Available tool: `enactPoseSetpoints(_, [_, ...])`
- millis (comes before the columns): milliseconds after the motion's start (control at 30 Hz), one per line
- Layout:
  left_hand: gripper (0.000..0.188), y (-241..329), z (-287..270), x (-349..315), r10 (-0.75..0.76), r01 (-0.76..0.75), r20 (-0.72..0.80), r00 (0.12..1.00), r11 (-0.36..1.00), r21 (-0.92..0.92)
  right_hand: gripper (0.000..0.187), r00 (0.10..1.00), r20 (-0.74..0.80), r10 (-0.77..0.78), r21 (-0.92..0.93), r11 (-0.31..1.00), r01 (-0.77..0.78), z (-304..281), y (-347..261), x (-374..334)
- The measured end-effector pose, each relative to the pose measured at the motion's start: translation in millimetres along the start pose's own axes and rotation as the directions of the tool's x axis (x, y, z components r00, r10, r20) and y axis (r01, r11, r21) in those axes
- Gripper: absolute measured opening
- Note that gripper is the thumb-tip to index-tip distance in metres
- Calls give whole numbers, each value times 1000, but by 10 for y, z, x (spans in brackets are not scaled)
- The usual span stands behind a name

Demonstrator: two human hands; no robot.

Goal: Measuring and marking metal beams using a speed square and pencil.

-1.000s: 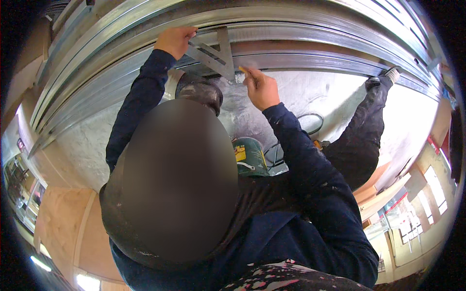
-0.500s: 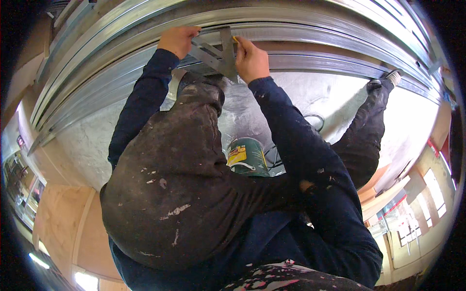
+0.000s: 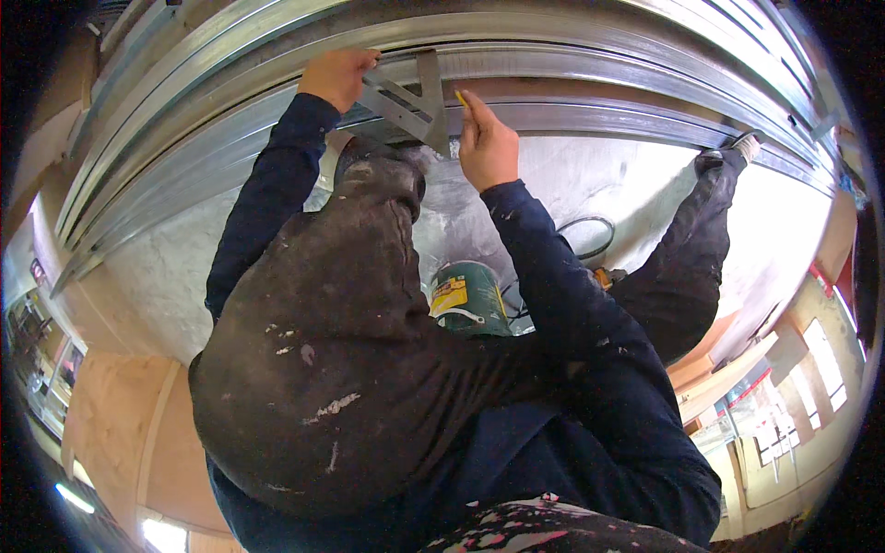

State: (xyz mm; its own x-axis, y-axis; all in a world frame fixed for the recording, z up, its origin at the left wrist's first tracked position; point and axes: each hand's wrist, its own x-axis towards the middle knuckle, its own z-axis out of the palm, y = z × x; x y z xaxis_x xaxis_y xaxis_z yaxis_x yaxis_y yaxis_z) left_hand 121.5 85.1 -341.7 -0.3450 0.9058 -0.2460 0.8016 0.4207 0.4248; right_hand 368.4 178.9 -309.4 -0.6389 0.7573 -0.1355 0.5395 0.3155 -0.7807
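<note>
yellow stick (image 3: 461, 98), drawn back from metal square (image 3: 431, 92)

Profiles (image 3: 572, 64) lie side by side on the floor's (image 3: 645, 166) far side — a set square (image 3: 431, 85) across them, one corner past their near edge. Between the legs (image 3: 313, 369) — a bucket (image 3: 475, 293), cable (image 3: 590, 218) to its right.
</note>
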Motion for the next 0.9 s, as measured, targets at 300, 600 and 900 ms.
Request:
enactPoseSetpoints(300, [30,31,22,31,18,-19,-21,1000,999,-32,21,996,2,-94,-141,986,93,158,11,598])
enactPoseSetpoints(600, [27,91,6,61,-24,25,4,1000,998,-57,19,998,14,-68,-114,991,69,128,18,631])
enactPoseSetpoints(900, [26,5,-4,31,44,-47,-54,998,997,-66,19,986,164,37,-64,998,-27,-131,427,-423])
